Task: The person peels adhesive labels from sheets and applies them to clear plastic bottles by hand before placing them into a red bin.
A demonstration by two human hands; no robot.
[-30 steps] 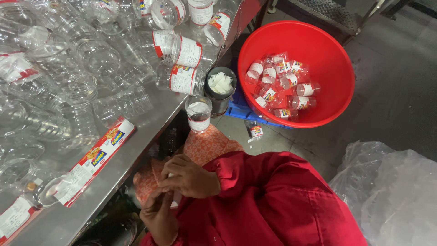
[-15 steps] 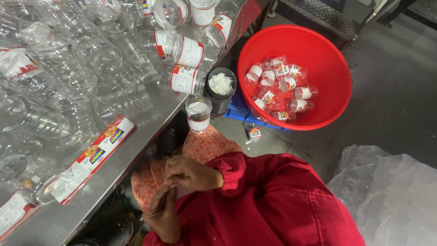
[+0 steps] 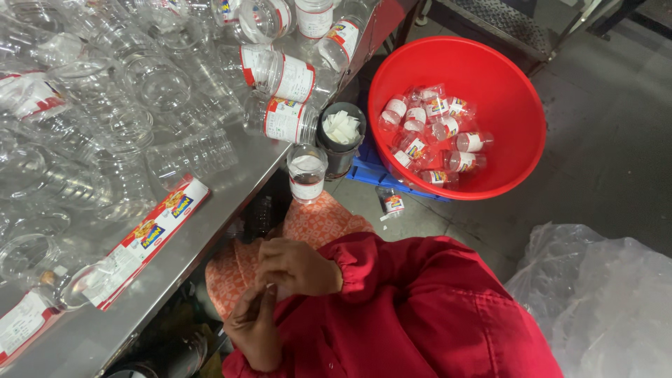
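A small white piece (image 3: 269,287), probably a label or strip of paper, sits between the fingertips of both hands. Only a sliver of it shows; its shape and print cannot be told. The right hand (image 3: 297,266) lies above it, fingers curled over it. The left hand (image 3: 253,325) lies below, fingers pointing up to meet it. Both hands are held low over the lap, just beside the metal table edge (image 3: 210,231).
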